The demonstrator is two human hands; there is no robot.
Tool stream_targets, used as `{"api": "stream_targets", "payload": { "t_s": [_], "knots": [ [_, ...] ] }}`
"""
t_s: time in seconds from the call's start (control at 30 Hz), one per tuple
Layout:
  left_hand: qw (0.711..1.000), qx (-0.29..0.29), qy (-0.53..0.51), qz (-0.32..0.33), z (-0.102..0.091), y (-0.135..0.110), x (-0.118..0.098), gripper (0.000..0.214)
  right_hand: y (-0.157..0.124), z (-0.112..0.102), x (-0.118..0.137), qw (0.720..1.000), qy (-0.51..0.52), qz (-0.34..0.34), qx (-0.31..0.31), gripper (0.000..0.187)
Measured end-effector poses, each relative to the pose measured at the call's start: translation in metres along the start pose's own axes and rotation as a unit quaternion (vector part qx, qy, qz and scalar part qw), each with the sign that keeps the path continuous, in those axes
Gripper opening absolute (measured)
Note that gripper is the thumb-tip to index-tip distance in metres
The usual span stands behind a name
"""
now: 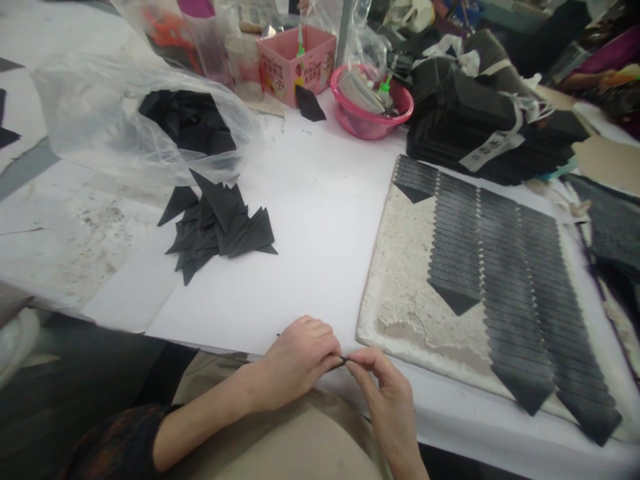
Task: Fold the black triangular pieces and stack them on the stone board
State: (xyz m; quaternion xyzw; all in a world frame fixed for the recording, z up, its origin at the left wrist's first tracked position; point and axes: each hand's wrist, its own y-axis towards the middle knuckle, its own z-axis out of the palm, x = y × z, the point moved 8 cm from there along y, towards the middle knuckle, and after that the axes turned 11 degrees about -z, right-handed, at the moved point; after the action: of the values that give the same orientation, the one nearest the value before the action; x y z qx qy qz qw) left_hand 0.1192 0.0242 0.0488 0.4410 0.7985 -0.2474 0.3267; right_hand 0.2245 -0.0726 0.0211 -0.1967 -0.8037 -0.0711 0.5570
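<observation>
My left hand (pixel 301 357) and my right hand (pixel 387 390) meet at the table's front edge. Pinched between their fingertips is a small black fabric piece (pixel 343 361), mostly hidden by the fingers. Further back on the left lies a loose pile of pointed black fabric pieces (pixel 215 223). To the right, a pale worn board (pixel 393 287) bears columns of overlapping black pieces (pixel 505 280) with pointed lower ends.
A clear plastic bag (pixel 90 127) with more black pieces lies at the back left. Behind stand a pink box (pixel 313 67) and a pink basin (pixel 363 127) with bottles. Tied black stacks (pixel 465 113) sit behind the board. White sheeting (pixel 320 220) covers the table.
</observation>
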Motion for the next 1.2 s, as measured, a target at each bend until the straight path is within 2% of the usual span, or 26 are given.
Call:
{"api": "stream_targets", "payload": {
  "t_s": [0.1,0.23,0.5,0.73,0.87,0.97,1.1,1.2],
  "knots": [
    [0.999,0.005,-0.036,-0.031,0.002,-0.004,0.006,0.014,0.0,0.001,-0.004,0.998,0.048,0.046,0.009,0.021],
    [0.997,0.001,-0.04,-0.061,0.0,-0.012,0.019,0.015,0.001,-0.004,-0.005,0.995,0.069,0.068,0.001,0.027],
    [0.988,0.012,-0.07,-0.138,-0.023,-0.028,0.047,0.017,0.002,-0.015,-0.02,0.993,0.066,0.1,-0.005,0.031],
    [0.953,0.003,-0.136,-0.271,-0.022,-0.031,0.072,0.033,0.009,-0.012,-0.02,0.987,0.124,0.1,0.008,0.03],
    [0.945,0.031,-0.182,-0.27,-0.021,-0.031,0.073,0.036,0.014,-0.007,-0.017,0.982,0.148,0.117,0.011,0.027],
    [0.955,0.062,-0.166,-0.239,-0.02,-0.034,0.072,0.039,0.016,-0.009,-0.018,0.979,0.151,0.133,-0.012,0.023],
    [0.962,0.019,-0.121,-0.245,-0.02,-0.038,0.085,0.049,0.017,-0.01,-0.024,0.974,0.16,0.151,-0.045,0.026],
    [0.966,-0.024,-0.075,-0.246,-0.03,-0.041,0.101,0.054,0.02,-0.012,-0.022,0.978,0.16,0.133,-0.026,0.022]
  ]
}}
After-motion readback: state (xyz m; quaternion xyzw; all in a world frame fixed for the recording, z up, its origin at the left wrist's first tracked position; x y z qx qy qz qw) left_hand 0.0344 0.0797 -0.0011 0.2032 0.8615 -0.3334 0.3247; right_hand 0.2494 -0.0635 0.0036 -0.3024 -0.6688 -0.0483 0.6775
